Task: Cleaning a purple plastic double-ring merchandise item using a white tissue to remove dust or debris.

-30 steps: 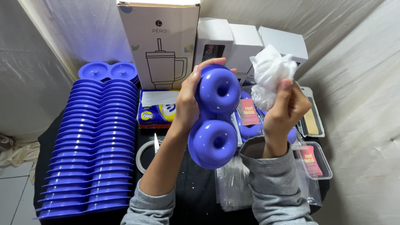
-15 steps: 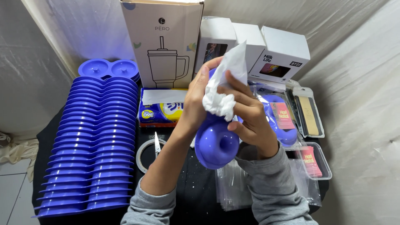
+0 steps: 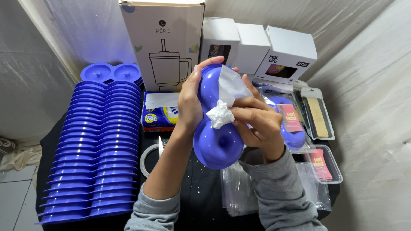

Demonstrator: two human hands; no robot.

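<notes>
Head view looks down on a black table [image 3: 201, 196] hemmed by pale sheeting, and the largest thing on it is the long stack of blue double-ring trays [image 3: 100, 145], filling the left of the frame from the lower left corner up toward the upper left. Behind it, at top centre, stands a tall white carton with a line drawing of a tumbler [image 3: 165, 42], and to its right three white boxes [image 3: 261, 49] sit in a row. At the centre of the frame the blue two-lobed tray [image 3: 216, 143] is held upright above the table, one lobe over the other. The left hand [image 3: 190, 102] is closed around its left edge, fingers curled over the upper lobe. The right hand [image 3: 257, 122] is closed on a crumpled white tissue [image 3: 222, 109], pressing it against the tray where the two lobes meet. Clear plastic bags [image 3: 239, 188] lie under the right forearm, a roll of clear tape [image 3: 150, 158] beside the left one, and small packs with pink cards [image 3: 319, 164] at the right.
</notes>
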